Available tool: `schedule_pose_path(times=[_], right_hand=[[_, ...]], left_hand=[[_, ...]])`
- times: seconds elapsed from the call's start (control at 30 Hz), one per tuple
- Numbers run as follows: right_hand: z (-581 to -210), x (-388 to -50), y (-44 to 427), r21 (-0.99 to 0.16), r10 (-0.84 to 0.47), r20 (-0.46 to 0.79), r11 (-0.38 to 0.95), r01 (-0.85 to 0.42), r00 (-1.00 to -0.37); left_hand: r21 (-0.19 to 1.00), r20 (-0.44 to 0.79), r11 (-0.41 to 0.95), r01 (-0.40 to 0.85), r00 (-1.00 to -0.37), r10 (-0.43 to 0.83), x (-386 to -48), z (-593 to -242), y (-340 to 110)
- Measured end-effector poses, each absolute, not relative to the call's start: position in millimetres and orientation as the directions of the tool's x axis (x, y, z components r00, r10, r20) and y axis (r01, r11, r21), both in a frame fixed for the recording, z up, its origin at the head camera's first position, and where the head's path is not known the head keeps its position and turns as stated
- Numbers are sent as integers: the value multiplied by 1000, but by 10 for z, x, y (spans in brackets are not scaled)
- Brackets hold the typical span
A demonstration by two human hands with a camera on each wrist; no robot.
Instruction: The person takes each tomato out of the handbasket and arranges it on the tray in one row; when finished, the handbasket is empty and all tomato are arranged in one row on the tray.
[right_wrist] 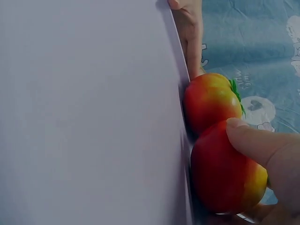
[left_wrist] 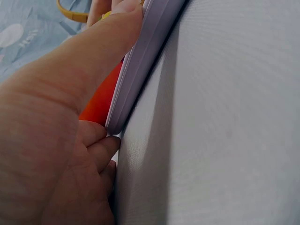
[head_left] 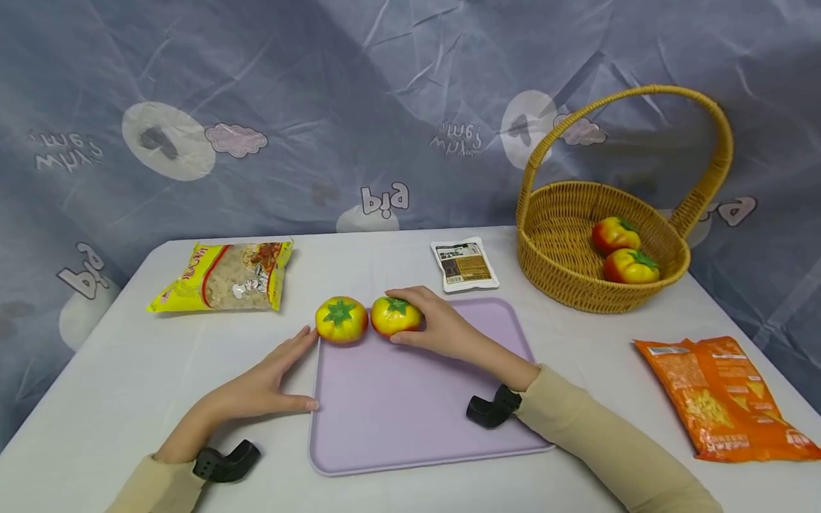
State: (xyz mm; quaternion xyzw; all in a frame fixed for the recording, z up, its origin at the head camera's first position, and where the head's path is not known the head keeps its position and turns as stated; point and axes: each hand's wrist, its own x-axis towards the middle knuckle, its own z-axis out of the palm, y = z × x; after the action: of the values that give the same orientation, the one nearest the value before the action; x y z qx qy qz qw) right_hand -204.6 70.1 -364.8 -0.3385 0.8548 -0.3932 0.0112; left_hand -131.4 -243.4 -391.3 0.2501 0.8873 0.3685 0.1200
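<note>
A lilac tray [head_left: 417, 406] lies on the white table. On its far left corner sits a red-and-yellow toy tomato [head_left: 341, 320] with a green star-shaped top. Just right of it, my right hand [head_left: 442, 324] grips a second toy tomato [head_left: 393, 317] between thumb and fingers. In the right wrist view, this gripped tomato [right_wrist: 222, 173] stands against or very near the other tomato [right_wrist: 211, 101]. My left hand [head_left: 269, 381] rests at the tray's left edge, fingers extended, thumb touching the rim; its fingertips are beside the first tomato. The left wrist view shows the tray's side [left_wrist: 136, 79] by the thumb.
A wicker basket [head_left: 558, 274] with a tall handle holds two more toy tomatoes [head_left: 628, 266] at the back right. An orange snack bag [head_left: 727, 402] lies on the right. A small white packet [head_left: 465, 265] is behind the tray, and a yellow food bag [head_left: 227, 278] lies back left.
</note>
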Motion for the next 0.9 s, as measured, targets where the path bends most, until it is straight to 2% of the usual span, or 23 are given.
schedule_pose_path(times=[0.17,0.63,0.9], right_hand=[[-3629,-2050,675,-663,-596,260,462,-589,-760],[-3585,-2009,698,-652,-597,199,511,-560,-777],[-3193,-2034,859,-660,-552,287,479,-579,-783]], left_hand=[[713,-22,602,361,-846,533,-1322,-3887,-2435],[720,-33,597,353,-843,538,-1302,-3897,-2432],[725,-15,583,365,-839,544,-1314,-3905,-2439]])
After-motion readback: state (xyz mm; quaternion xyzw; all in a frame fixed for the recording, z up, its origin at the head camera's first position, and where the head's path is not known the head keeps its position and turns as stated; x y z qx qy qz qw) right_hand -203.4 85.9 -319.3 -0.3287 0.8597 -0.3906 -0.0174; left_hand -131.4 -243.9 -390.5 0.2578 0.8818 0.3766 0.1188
